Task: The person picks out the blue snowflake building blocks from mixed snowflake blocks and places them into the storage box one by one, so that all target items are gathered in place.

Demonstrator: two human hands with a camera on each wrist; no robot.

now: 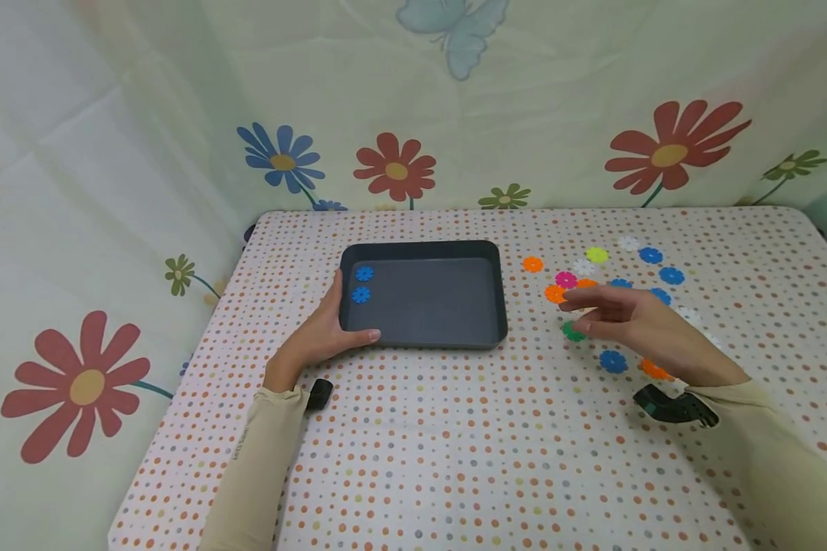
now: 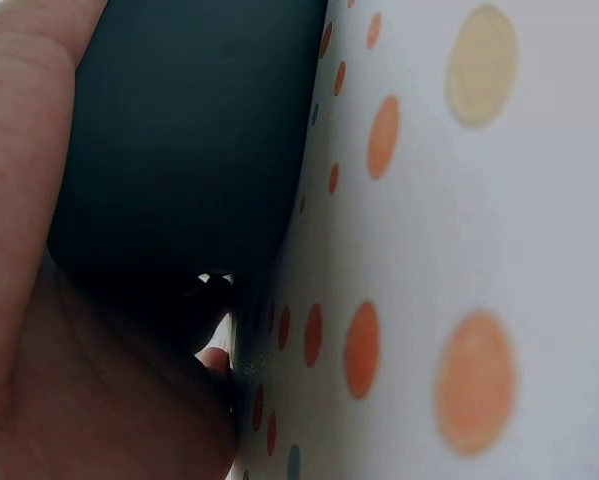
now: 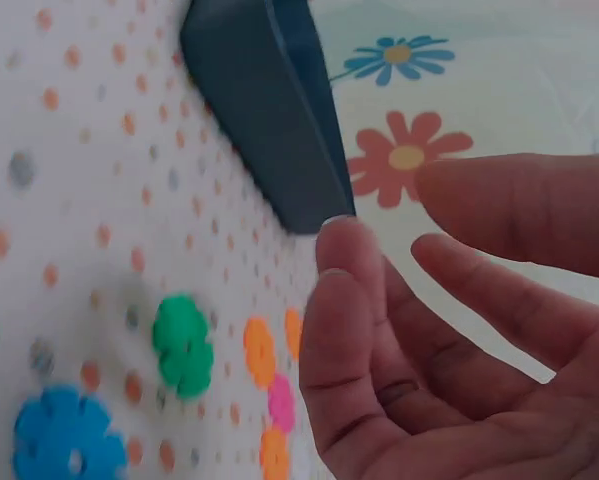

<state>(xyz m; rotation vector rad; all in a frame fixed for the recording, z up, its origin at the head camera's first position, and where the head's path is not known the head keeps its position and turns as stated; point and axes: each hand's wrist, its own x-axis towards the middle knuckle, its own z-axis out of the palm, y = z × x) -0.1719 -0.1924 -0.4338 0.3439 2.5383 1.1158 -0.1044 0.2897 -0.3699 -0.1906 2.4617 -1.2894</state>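
Observation:
A dark grey rectangular tray (image 1: 427,306) lies on the table with two blue snowflake-shaped discs (image 1: 362,284) inside, near its left wall. My left hand (image 1: 320,329) holds the tray's near left corner, thumb over the front rim and fingers along the left side; the left wrist view shows the tray wall (image 2: 189,140) between thumb and palm. Over the scattered discs on the right hovers my right hand (image 1: 634,321), fingers loosely bent and nothing between them. Just beneath its fingertips is a green disc (image 1: 572,331), also seen in the right wrist view.
Several more discs lie around the right hand: orange (image 1: 533,264), yellow (image 1: 596,255), pink (image 1: 566,280), white (image 1: 629,242) and blue (image 1: 613,361). Some are partly covered by the hand. A dotted cloth covers the table (image 1: 441,444), and a flower-printed curtain (image 1: 551,138) hangs behind it.

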